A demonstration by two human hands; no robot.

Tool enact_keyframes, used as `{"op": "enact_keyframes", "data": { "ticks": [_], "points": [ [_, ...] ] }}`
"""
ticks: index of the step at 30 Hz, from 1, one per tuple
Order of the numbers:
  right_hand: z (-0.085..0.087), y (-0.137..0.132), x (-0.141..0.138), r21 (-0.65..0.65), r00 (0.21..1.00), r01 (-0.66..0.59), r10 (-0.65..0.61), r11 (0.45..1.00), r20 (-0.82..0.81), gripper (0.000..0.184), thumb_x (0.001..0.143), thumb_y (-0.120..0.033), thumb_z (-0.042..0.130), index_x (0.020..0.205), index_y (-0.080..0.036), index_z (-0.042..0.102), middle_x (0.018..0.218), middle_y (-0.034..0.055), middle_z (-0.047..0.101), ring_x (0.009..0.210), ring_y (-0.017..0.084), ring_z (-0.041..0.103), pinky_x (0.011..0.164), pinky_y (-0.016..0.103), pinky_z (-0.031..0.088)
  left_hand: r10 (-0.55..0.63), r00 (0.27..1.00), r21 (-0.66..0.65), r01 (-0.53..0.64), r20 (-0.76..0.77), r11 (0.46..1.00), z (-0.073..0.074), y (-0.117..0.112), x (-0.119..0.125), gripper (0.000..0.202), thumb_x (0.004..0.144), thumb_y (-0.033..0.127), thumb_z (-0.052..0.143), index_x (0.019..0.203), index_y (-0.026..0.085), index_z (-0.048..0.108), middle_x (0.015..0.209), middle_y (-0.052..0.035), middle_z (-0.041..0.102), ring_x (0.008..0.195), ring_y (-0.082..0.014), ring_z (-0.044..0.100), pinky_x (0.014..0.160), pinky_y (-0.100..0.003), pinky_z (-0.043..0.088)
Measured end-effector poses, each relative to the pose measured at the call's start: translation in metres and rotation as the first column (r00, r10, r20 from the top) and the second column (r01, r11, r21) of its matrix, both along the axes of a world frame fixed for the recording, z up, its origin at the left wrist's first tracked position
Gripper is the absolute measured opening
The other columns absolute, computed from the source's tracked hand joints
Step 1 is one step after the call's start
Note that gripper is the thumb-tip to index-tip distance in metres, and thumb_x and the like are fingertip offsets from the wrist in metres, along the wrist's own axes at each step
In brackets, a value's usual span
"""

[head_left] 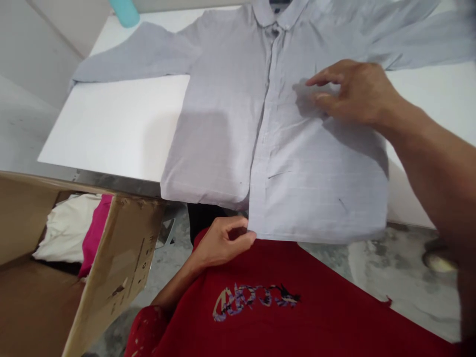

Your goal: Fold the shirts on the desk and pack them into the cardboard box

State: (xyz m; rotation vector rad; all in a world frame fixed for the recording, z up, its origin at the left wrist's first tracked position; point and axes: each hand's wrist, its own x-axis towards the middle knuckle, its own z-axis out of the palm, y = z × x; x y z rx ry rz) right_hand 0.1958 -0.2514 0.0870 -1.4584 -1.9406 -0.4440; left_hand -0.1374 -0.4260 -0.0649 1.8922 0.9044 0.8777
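Observation:
A light grey long-sleeved shirt [219,99] lies front side up, its collar at the far edge and both sleeves spread sideways. The front hem hangs past the near edge of the white table [122,124]. My left hand [225,241] pinches the lower corner of the front placket at the hem. Over the chest on the right side hovers my right hand [357,91], fingers apart and slightly bent, casting a shadow on the cloth. No object shows in its fingers. Small dark marks or threads show on the lower right front.
An open cardboard box [126,243] stands at the lower left, with white cloth [67,228] and pink cloth [95,235] inside. A turquoise object [125,12] sits at the table's far left corner. My red apron [256,282] is close below the shirt's hem.

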Motion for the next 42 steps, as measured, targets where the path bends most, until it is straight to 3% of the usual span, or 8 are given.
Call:
{"op": "enact_keyframes", "data": {
  "ticks": [4, 12, 22, 26, 28, 31, 37, 42],
  "points": [
    [-0.008, 0.002, 0.012, 0.013, 1.000, 0.012, -0.012, 1.000, -0.028, 0.039, 0.092, -0.023, 0.071, 0.130, -0.028, 0.077, 0.136, 0.0108, 0.072, 0.111, 0.025, 0.071, 0.102, 0.041, 0.051, 0.052, 0.998, 0.068, -0.053, 0.018, 0.996, 0.006, -0.002, -0.005, 0.030, 0.088, 0.035, 0.057, 0.063, 0.020, 0.056, 0.063, 0.0020, 0.057, 0.064, -0.0122, 0.050, 0.065, -0.027, 0.037],
    [-0.014, -0.012, 0.004, 0.011, 0.999, -0.051, 0.051, 0.999, -0.015, 0.044, 0.087, -0.020, 0.061, 0.128, -0.016, 0.075, 0.139, 0.0191, 0.069, 0.123, 0.033, 0.067, 0.111, 0.047, 0.050, 0.264, 0.965, 0.048, -0.264, 0.004, 0.963, -0.045, 0.038, -0.001, 0.023, 0.090, 0.035, 0.054, 0.082, 0.019, 0.068, 0.071, 0.0009, 0.067, 0.068, -0.0143, 0.061, 0.068, -0.026, 0.047],
    [-0.011, -0.023, -0.012, 0.032, 0.991, -0.137, 0.137, 0.990, -0.004, 0.043, 0.087, -0.024, 0.055, 0.126, -0.028, 0.072, 0.142, 0.0088, 0.069, 0.133, 0.032, 0.063, 0.118, 0.054, 0.048, 0.269, 0.962, 0.009, -0.270, 0.039, 0.963, -0.033, 0.032, 0.007, 0.021, 0.087, 0.039, 0.066, 0.092, 0.019, 0.070, 0.071, 0.0026, 0.065, 0.066, -0.0135, 0.060, 0.066, -0.024, 0.046],
    [-0.002, -0.017, -0.018, -0.001, 0.962, -0.174, 0.170, 0.985, -0.214, 0.034, 0.086, -0.021, 0.060, 0.116, -0.026, 0.075, 0.132, 0.0096, 0.072, 0.125, 0.033, 0.066, 0.115, 0.053, 0.050, 0.277, 0.960, 0.105, -0.271, -0.046, 0.957, -0.032, 0.035, 0.017, 0.034, 0.090, 0.043, 0.062, 0.065, 0.020, 0.057, 0.060, 0.0029, 0.059, 0.061, -0.0127, 0.055, 0.061, -0.024, 0.040],
    [0.005, -0.010, -0.021, -0.018, 0.896, -0.242, 0.216, 0.970, -0.389, 0.021, 0.086, -0.021, 0.066, 0.105, -0.024, 0.076, 0.120, 0.0094, 0.075, 0.116, 0.030, 0.068, 0.109, 0.047, 0.055, 0.288, 0.957, 0.136, -0.281, -0.035, 0.950, -0.031, 0.035, 0.017, 0.042, 0.093, 0.046, 0.058, 0.060, 0.020, 0.054, 0.056, 0.0021, 0.058, 0.058, -0.0131, 0.055, 0.061, -0.024, 0.042],
    [0.016, 0.006, -0.021, 0.065, 0.681, -0.318, 0.276, 0.946, -0.678, 0.008, 0.087, -0.018, 0.069, 0.090, -0.024, 0.073, 0.095, 0.0047, 0.075, 0.096, 0.022, 0.069, 0.091, 0.037, 0.060, 0.296, 0.955, 0.168, -0.290, -0.010, 0.942, -0.029, 0.037, 0.012, 0.046, 0.095, 0.049, 0.058, 0.060, 0.020, 0.057, 0.056, 0.0013, 0.059, 0.057, -0.0137, 0.056, 0.061, -0.024, 0.045],
    [0.017, 0.029, -0.017, 0.179, 0.264, -0.355, 0.282, 0.918, -0.923, 0.018, 0.089, -0.015, 0.075, 0.076, -0.023, 0.066, 0.081, 0.0013, 0.072, 0.079, 0.014, 0.067, 0.072, 0.023, 0.058, 0.348, 0.937, 0.244, -0.331, -0.029, 0.912, -0.040, 0.045, -0.001, 0.042, 0.098, 0.052, 0.058, 0.072, 0.020, 0.069, 0.060, 0.0009, 0.065, 0.057, -0.0151, 0.061, 0.059, -0.024, 0.049],
    [0.011, 0.036, -0.005, 0.300, -0.017, -0.400, 0.320, 0.866, -0.947, 0.024, 0.091, -0.008, 0.068, 0.072, -0.022, 0.062, 0.080, 0.0019, 0.072, 0.074, 0.011, 0.068, 0.076, 0.023, 0.061, 0.463, 0.885, 0.611, -0.344, -0.042, 0.713, -0.034, 0.035, -0.020, 0.024, 0.101, 0.035, 0.060, 0.090, 0.023, 0.077, 0.074, 0.0002, 0.076, 0.065, -0.0158, 0.071, 0.069, -0.025, 0.055]
  ]
}}
